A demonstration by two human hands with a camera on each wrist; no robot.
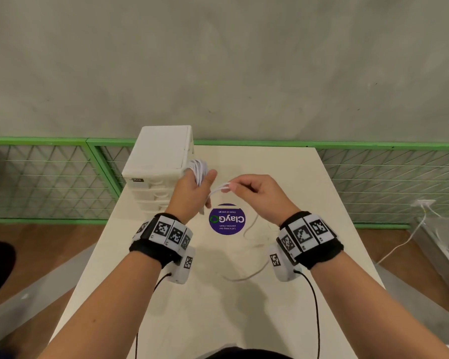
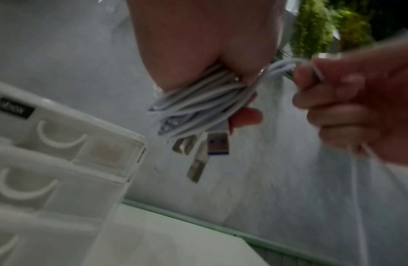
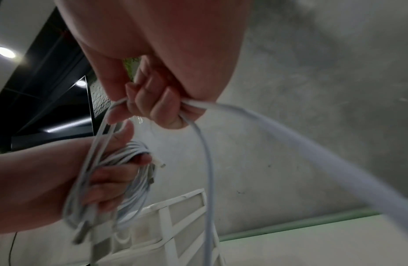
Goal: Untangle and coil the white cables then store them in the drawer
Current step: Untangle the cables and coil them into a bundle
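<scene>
White round cables (image 1: pixel 198 170) looped in left hand (image 1: pixel 192 190).

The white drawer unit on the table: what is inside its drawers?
The drawer unit shows all its visible drawers closed. In the left wrist view the fronts look translucent but blurred, so their contents cannot be told. No cable is visibly stored yet.

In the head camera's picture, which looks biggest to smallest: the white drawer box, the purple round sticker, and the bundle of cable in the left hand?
1. White drawer box
2. Purple sticker
3. Cable bundle, partly hidden by the left hand, so it may be bigger than it looks.
</scene>
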